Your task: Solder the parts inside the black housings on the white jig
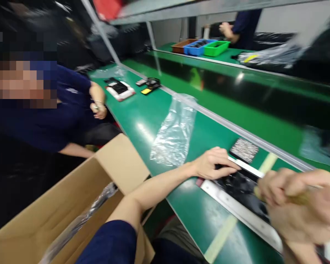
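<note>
Fixture [236, 190], black, metal-framed, on green bench [143, 121], long axis running from near left to far right; left hand [213, 165] flat, fingers spread on its far-left end; right hand [299, 205], blurred, closed around thin yellowish tool at its right end.

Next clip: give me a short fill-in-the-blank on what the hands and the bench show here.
1. The left hand presses on a black part held in a ____ frame.
2. The crumpled clear plastic bag lies on the ____ bench.
3. The open box at lower left is made of ____.

Missing words: metal; green; cardboard
</note>
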`<action>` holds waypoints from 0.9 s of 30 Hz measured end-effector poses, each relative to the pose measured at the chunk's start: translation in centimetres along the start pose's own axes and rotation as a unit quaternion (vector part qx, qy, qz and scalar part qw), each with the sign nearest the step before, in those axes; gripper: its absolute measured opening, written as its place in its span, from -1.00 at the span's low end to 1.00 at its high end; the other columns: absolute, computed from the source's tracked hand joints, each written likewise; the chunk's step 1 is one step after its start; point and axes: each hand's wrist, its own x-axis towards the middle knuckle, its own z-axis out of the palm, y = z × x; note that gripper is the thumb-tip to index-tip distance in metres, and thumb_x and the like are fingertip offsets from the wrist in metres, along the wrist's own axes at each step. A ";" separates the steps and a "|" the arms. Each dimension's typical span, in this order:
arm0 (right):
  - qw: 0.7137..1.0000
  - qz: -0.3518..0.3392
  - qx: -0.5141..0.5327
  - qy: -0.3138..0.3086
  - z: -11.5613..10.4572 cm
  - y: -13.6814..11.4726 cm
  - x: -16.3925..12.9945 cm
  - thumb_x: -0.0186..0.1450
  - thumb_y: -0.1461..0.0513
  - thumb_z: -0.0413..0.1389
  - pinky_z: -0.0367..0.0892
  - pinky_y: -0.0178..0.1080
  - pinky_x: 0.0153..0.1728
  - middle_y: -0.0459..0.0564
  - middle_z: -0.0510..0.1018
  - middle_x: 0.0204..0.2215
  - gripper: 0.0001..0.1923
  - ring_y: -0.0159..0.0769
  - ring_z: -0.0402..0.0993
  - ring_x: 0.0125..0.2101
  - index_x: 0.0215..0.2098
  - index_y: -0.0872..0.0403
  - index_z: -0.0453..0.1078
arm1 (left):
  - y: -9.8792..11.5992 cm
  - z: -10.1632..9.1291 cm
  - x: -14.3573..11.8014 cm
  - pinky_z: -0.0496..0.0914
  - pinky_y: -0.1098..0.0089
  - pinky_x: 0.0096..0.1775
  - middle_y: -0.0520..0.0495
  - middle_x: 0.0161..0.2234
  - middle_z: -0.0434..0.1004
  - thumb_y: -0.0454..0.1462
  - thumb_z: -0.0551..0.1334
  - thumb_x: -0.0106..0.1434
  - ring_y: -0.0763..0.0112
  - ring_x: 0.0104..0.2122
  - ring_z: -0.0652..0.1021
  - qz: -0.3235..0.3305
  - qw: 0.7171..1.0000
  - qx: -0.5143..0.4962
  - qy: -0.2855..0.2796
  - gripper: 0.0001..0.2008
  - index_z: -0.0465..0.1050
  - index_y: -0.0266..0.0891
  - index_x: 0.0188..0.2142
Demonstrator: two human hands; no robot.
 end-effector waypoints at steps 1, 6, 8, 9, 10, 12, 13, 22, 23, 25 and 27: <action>0.999 -0.017 -0.030 0.040 0.4 -0.2 0.1 0.24 0.09 0.33 0.17 -0.28 -0.73 -0.11 0.31 -0.73 -0.68 -0.34 0.20 -0.74 -0.51 0.09 0.39 | -0.4 0.3 -0.1 0.38 0.25 -0.13 -0.16 -0.32 0.67 -0.17 0.24 0.54 0.31 -0.33 0.55 0.002 0.999 -0.037 0.036 -0.71 0.68 -0.33 -0.10; 0.983 -0.087 -0.106 0.126 2.9 0.2 0.7 0.34 0.07 0.22 0.03 -0.36 -0.78 -0.22 0.13 -0.77 -0.55 -0.46 0.00 -0.78 -0.60 0.04 0.19 | 0.2 0.1 -0.5 0.30 0.24 -0.21 -0.08 -0.42 0.59 -0.18 0.23 0.53 0.35 -0.39 0.48 0.006 0.992 -0.099 0.075 -0.73 0.67 -0.29 -0.13; 0.983 -0.090 -0.114 0.114 3.2 0.1 0.7 0.36 0.05 0.20 0.05 -0.36 -0.79 -0.22 0.14 -0.77 -0.54 -0.46 0.00 -0.79 -0.59 0.04 0.20 | 0.5 0.0 -0.5 0.29 0.24 -0.21 -0.08 -0.42 0.59 -0.17 0.23 0.52 0.35 -0.38 0.48 -0.002 0.992 -0.098 0.073 -0.73 0.68 -0.28 -0.12; 0.983 -0.090 -0.113 0.115 3.2 0.1 0.6 0.36 0.05 0.21 0.05 -0.36 -0.79 -0.23 0.14 -0.77 -0.54 -0.47 0.00 -0.79 -0.59 0.04 0.19 | 0.6 0.0 -0.5 0.29 0.24 -0.20 -0.08 -0.41 0.59 -0.17 0.23 0.52 0.34 -0.37 0.49 -0.008 0.993 -0.097 0.069 -0.73 0.68 -0.27 -0.12; 0.983 -0.087 -0.111 0.115 3.1 0.0 0.6 0.35 0.05 0.22 0.05 -0.36 -0.80 -0.23 0.14 -0.77 -0.54 -0.47 0.00 -0.79 -0.59 0.04 0.19 | 0.6 0.0 -0.5 0.29 0.23 -0.20 -0.08 -0.40 0.60 -0.16 0.24 0.52 0.34 -0.36 0.50 -0.015 0.993 -0.095 0.066 -0.73 0.68 -0.27 -0.12; 0.983 -0.083 -0.113 0.119 2.9 -0.1 0.6 0.34 0.05 0.22 0.06 -0.37 -0.80 -0.23 0.13 -0.78 -0.54 -0.47 0.00 -0.79 -0.59 0.04 0.19 | 0.4 0.2 -0.5 0.30 0.23 -0.18 -0.10 -0.38 0.62 -0.15 0.24 0.52 0.32 -0.34 0.52 -0.025 0.993 -0.093 0.061 -0.73 0.68 -0.25 -0.11; 0.982 -0.082 -0.116 0.122 2.9 -0.1 0.6 0.34 0.05 0.21 0.07 -0.37 -0.80 -0.23 0.13 -0.78 -0.54 -0.47 0.00 -0.79 -0.60 0.04 0.18 | 0.3 0.2 -0.5 0.30 0.23 -0.18 -0.10 -0.38 0.63 -0.14 0.24 0.51 0.32 -0.34 0.52 -0.028 0.993 -0.093 0.060 -0.73 0.68 -0.24 -0.12; 0.984 -0.075 -0.123 0.104 2.7 -0.5 0.9 0.36 0.03 0.19 0.09 -0.38 -0.83 -0.23 0.14 -0.79 -0.51 -0.47 0.01 -0.81 -0.60 0.05 0.15 | 0.4 0.2 -0.3 0.28 0.24 -0.22 -0.09 -0.42 0.60 -0.14 0.22 0.52 0.32 -0.35 0.53 -0.017 0.992 -0.100 0.069 -0.70 0.68 -0.26 -0.14; 0.985 -0.073 -0.120 0.099 2.6 -0.5 0.9 0.36 0.03 0.18 0.10 -0.39 -0.83 -0.23 0.14 -0.79 -0.51 -0.47 0.02 -0.81 -0.60 0.05 0.14 | 0.4 0.2 -0.3 0.28 0.25 -0.22 -0.08 -0.41 0.60 -0.15 0.23 0.52 0.33 -0.34 0.53 -0.014 0.992 -0.101 0.072 -0.72 0.68 -0.26 -0.14; 0.986 -0.070 -0.120 0.095 2.6 -0.5 0.9 0.37 0.03 0.18 0.11 -0.39 -0.82 -0.23 0.14 -0.79 -0.50 -0.48 0.02 -0.81 -0.60 0.05 0.14 | 0.4 0.2 -0.3 0.27 0.25 -0.22 -0.07 -0.40 0.61 -0.18 0.25 0.51 0.34 -0.34 0.53 -0.006 0.992 -0.102 0.076 -0.75 0.68 -0.27 -0.13; 0.985 -0.071 -0.120 0.102 2.6 -0.5 0.9 0.37 0.02 0.19 0.12 -0.39 -0.81 -0.23 0.15 -0.78 -0.51 -0.48 0.02 -0.81 -0.59 0.05 0.15 | 0.4 0.2 -0.3 0.28 0.24 -0.22 -0.07 -0.40 0.61 -0.20 0.26 0.51 0.34 -0.33 0.53 -0.003 0.992 -0.101 0.074 -0.77 0.67 -0.27 -0.13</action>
